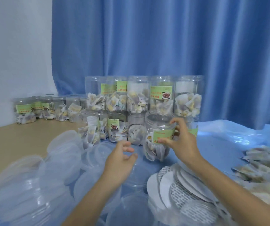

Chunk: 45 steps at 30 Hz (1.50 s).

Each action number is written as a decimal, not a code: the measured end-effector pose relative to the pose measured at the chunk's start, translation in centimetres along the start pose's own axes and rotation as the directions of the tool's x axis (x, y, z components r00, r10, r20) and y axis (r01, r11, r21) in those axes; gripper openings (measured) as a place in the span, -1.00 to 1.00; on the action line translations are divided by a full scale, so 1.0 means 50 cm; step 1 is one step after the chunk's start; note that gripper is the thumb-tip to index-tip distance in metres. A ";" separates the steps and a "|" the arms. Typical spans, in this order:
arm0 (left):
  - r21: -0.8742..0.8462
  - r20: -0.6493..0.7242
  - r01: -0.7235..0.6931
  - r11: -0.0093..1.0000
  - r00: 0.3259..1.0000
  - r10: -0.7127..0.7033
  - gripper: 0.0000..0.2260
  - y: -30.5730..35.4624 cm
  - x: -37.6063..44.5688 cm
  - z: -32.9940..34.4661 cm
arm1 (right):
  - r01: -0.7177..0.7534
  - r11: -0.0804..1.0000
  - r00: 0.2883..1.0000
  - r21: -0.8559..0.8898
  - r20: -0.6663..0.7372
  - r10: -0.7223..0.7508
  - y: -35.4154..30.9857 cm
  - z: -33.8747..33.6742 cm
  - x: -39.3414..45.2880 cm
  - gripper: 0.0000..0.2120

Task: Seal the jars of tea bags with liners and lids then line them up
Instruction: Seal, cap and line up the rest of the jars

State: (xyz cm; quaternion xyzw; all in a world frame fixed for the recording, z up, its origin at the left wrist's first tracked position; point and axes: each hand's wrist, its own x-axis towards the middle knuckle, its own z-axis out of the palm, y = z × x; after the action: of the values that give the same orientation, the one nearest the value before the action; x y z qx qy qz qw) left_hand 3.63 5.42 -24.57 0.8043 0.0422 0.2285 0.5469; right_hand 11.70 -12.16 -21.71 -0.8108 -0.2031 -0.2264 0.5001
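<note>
Blue-draped table (212, 144): jars stacked at centre; right hand (182, 142) grips unlidded jar (159, 136); left hand (121, 162) loosely curled, empty; liners (176, 185), lids (62, 157) unused.

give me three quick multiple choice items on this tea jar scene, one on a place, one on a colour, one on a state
1. Where does the pile of round liners lie?
A. below the right hand, near the front
B. on top of the stacked jars
C. by the white wall

2. What colour is the curtain behind the jars?
A. red
B. blue
C. yellow

3. What is the right hand doing?
A. resting flat on the table
B. holding a lid
C. gripping the front jar, which has no lid on

Answers: 1 A, the liners fan out under the right forearm. 2 B, blue folds fill the background. 3 C, fingers and thumb curl round the jar's labelled side and its mouth is open.
</note>
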 end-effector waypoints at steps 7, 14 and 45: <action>0.207 0.028 0.011 0.978 0.999 -0.017 -0.75 0.033 0.026 0.047 | 0.008 0.992 0.974 -0.130 0.226 0.021 0.026 -0.011 0.005 -0.37; 0.088 -0.080 0.152 0.985 0.986 -0.145 -0.46 0.049 0.051 0.147 | 0.115 0.786 0.844 -0.607 0.478 0.245 0.010 -0.102 0.021 -0.55; 0.164 -0.080 0.161 0.973 0.986 -0.149 -0.41 0.006 0.018 0.150 | 0.027 0.994 0.987 0.105 -0.161 -0.010 -0.001 -0.129 0.028 -0.69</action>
State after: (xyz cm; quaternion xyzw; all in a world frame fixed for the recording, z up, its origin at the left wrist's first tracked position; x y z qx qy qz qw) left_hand 7.50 -0.87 -26.24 0.8341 0.1424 0.2076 0.4907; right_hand 11.75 -17.83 -18.34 -0.7602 -0.1815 -0.2844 0.5553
